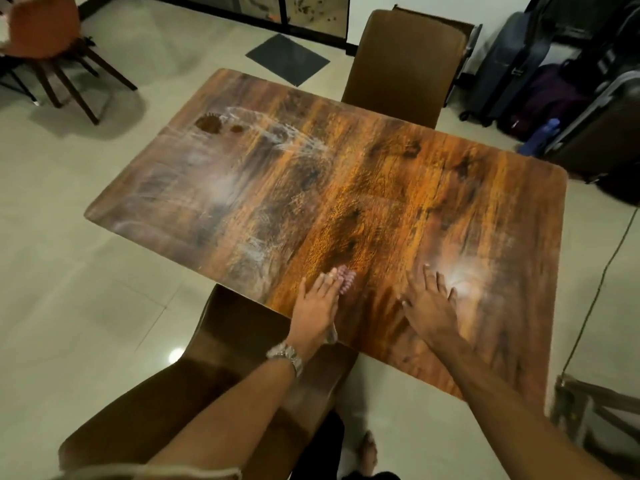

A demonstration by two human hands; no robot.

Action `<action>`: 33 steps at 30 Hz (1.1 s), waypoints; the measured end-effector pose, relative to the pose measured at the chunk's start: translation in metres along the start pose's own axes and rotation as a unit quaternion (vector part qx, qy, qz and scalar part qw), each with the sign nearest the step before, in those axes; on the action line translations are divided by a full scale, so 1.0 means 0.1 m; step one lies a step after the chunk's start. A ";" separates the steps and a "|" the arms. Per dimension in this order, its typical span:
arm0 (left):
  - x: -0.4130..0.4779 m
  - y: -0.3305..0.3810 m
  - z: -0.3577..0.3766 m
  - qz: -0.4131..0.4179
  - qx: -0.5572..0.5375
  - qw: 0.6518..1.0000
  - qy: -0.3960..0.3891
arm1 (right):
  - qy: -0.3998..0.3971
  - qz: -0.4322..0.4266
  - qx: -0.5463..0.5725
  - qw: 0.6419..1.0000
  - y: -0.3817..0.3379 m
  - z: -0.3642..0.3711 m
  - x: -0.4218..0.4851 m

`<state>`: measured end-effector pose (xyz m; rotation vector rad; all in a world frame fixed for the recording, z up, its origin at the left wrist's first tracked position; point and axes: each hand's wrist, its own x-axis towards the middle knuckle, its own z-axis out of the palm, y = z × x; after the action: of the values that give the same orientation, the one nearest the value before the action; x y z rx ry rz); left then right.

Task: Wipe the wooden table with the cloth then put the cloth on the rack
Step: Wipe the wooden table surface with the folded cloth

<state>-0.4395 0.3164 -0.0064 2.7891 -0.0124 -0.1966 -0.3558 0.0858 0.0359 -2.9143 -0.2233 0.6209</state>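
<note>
Mostly hidden beneath the flat left hand (317,306): a pinkish, nubbly cloth (343,279), showing only as a ridged edge just past the fingertips and a pale scrap by the heel of the palm. Too blurred to read the weave. Left fingers straight and close together, pressing the cloth onto the glossy brown wood-grain table (346,168). Right hand (431,308) flat on bare wood just beside, fingers spread wide, holding nothing. Whitish smears well beyond the left fingertips.
</note>
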 end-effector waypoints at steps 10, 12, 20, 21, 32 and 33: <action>-0.50 0.10 -1.29 -0.065 0.002 0.983 0.174 | 0.150 -0.077 0.020 0.985 -0.57 -0.95 -0.61; -0.71 0.09 -1.38 -0.086 0.014 0.974 0.207 | 0.170 -0.097 0.021 0.980 -0.71 -0.98 -0.79; -1.98 -0.41 -1.60 -0.177 0.037 0.928 0.325 | 0.150 -0.227 -0.017 0.962 -1.85 -0.69 -1.46; -2.12 -0.52 -1.63 -0.190 0.038 0.923 0.332 | 0.149 -0.244 -0.019 0.958 -2.05 -0.65 -1.53; -3.59 -1.83 -1.98 -0.320 0.046 0.862 0.392 | 0.151 -0.407 -0.022 0.900 -3.99 -0.06 -2.14; -3.67 -1.97 -2.00 -0.321 0.047 0.860 0.394 | 0.144 -0.410 -0.018 0.901 -4.16 0.01 -2.17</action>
<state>-0.7783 0.5812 0.1621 2.6347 1.1242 0.8162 -0.5990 0.4541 0.1942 -2.5215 -1.3180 0.0400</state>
